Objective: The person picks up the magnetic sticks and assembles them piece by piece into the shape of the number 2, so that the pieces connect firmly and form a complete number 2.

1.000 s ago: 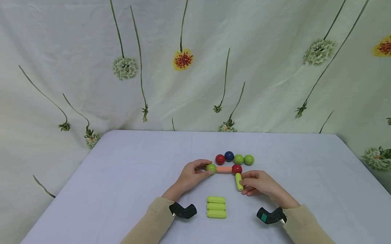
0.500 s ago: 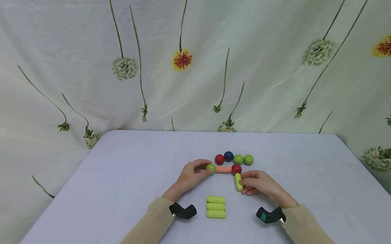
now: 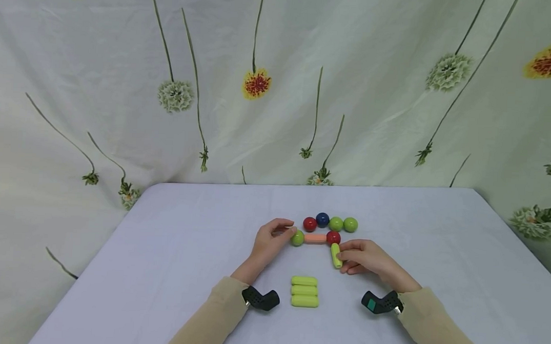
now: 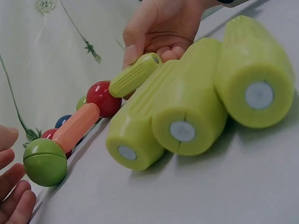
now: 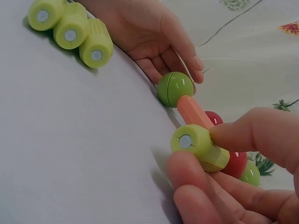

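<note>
In the head view my left hand (image 3: 269,242) is beside a green ball (image 3: 297,238), its fingers loose and the thumb off the ball. An orange rod (image 3: 315,239) joins that ball to a red ball (image 3: 333,238). My right hand (image 3: 366,258) pinches a yellow-green magnetic rod (image 5: 191,140) between thumb and fingers. One end of this rod meets the red ball, while its other end, with a grey disc, points toward me. The right wrist view shows the left fingers just behind the green ball (image 5: 175,89).
Three yellow-green rods (image 3: 304,291) lie side by side nearer me, between the forearms. Behind the joined pieces, a red ball (image 3: 309,224), a blue ball (image 3: 322,219) and two green balls (image 3: 343,225) form a row. A flower-printed cloth (image 3: 376,84) hangs behind the white table (image 3: 184,260).
My left hand has let go of the green ball, its thumb and fingers lifting slightly up and away. The right hand keeps its pinch on the yellow-green magnetic rod in the same place.
</note>
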### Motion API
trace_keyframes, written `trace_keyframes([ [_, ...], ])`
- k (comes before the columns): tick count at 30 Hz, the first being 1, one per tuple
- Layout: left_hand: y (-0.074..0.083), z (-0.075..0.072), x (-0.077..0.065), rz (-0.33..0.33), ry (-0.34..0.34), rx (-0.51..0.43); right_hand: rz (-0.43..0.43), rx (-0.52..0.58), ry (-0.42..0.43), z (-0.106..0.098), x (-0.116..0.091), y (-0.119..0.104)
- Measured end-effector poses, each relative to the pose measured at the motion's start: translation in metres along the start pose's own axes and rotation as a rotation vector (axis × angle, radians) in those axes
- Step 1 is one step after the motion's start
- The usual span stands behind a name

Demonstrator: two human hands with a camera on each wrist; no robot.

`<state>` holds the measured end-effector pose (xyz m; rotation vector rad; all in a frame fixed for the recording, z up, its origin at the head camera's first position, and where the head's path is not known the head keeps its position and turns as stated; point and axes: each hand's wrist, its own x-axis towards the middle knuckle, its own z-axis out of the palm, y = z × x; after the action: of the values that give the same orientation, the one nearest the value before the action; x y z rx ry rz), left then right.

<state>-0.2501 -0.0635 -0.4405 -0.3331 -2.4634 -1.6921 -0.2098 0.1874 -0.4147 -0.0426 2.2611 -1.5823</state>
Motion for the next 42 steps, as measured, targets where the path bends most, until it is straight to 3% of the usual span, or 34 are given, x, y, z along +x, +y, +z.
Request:
trace_keyframes([
  [8,0.006,0.004,0.012,-0.107,0.006,-0.104,-0.019,0.002,-0.001,-0.002,0.0,0.001],
  [13,0.007,0.008,0.021,-0.154,-0.01,-0.123,-0.039,0.005,-0.014,-0.002,0.001,0.003],
  [27,0.005,0.015,0.037,-0.185,-0.129,-0.12,-0.03,-0.001,-0.009,-0.001,0.001,0.002],
  [33,0.006,0.017,0.039,-0.205,-0.131,-0.067,-0.031,-0.006,-0.004,0.0,0.001,0.003],
  [42,0.008,0.022,0.04,-0.174,-0.144,0.018,-0.024,-0.011,0.018,0.002,0.001,0.004],
])
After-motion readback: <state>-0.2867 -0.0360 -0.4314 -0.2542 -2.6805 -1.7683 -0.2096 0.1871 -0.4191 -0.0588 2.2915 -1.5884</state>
